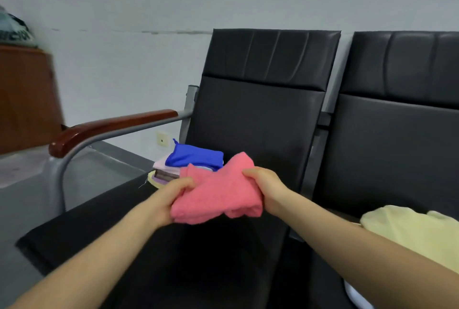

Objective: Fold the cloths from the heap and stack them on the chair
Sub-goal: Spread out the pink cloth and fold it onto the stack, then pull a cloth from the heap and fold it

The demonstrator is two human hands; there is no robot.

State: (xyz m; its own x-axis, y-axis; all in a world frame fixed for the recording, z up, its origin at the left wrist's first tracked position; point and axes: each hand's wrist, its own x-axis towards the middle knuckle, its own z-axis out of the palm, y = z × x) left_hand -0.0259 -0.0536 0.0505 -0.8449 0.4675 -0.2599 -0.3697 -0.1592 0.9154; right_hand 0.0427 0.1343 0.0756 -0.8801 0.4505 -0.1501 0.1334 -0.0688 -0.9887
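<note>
A folded pink cloth [218, 192] hangs in the air above the seat of the black chair [255, 120]. My left hand [171, 194] grips its left edge and my right hand [263, 184] grips its right edge. Just behind the pink cloth, at the seat's back left corner, lies a stack of folded cloths [169, 172] with a blue cloth [196, 157] on top. A pale yellow cloth [412, 231] of the heap lies on the neighbouring seat to the right, partly behind my right forearm.
The chair has a brown wooden armrest [109, 127] on a grey metal frame at its left. A second black chair [402, 115] adjoins on the right. A brown cabinet [27, 100] stands at far left against the pale wall. Grey floor lies left of the chair.
</note>
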